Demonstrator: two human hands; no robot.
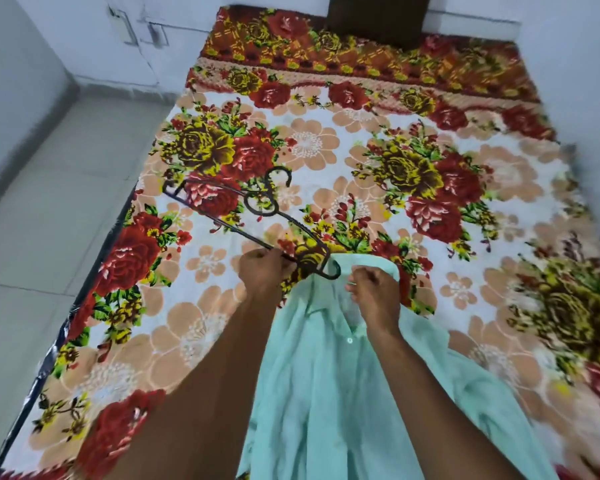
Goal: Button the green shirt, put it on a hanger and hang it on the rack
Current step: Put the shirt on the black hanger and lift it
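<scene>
A pale green shirt (343, 393) hangs in front of me over the bed, its front closed with a white button showing below the collar. My right hand (373, 292) pinches the collar and holds the shirt up. A dark hanger (253, 209) slants above the bedspread, hook end toward the far left. My left hand (262, 273) grips its lower bar. The hanger's near arm tip sits at the collar opening, just touching the green cloth. No rack is in view.
A bed with a floral red, yellow and peach bedspread (361, 150) fills the middle. Pale tiled floor (49, 220) runs along the left. White walls (568, 46) stand behind, with a dark brown block (378, 15) at the bed's far end.
</scene>
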